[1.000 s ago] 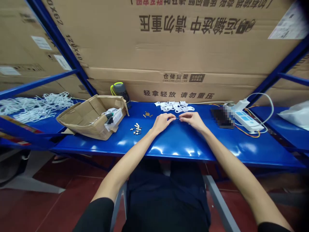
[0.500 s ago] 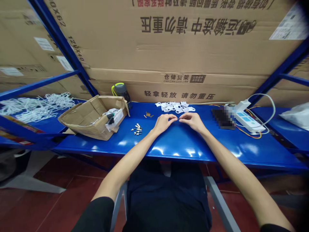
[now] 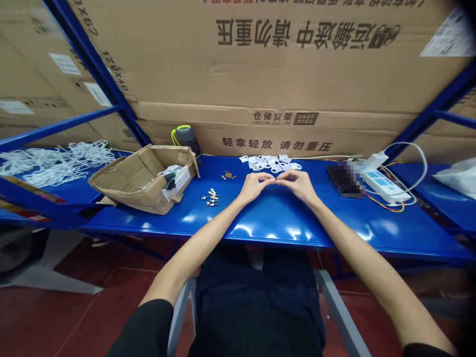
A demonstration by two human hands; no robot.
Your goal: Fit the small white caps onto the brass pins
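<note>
Head view: the left hand (image 3: pixel 254 188) and right hand (image 3: pixel 299 187) meet, fingertips (image 3: pixel 272 181) closed together above the blue workbench (image 3: pixel 275 220); whether they pinch anything is too small to tell. Many white plastic clips (image 3: pixel 268 163) lie heaped beyond them, and a few small metal pins (image 3: pixel 210 197) lie to the left.

Two hands (image 3: pixel 255 187), one bottle (image 3: pixel 187 139), one power strip (image 3: pixel 385 186)

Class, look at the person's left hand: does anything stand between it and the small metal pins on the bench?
Nothing visible does. The left hand and the metal pins are apart, with only the blue bench showing between them.
</note>
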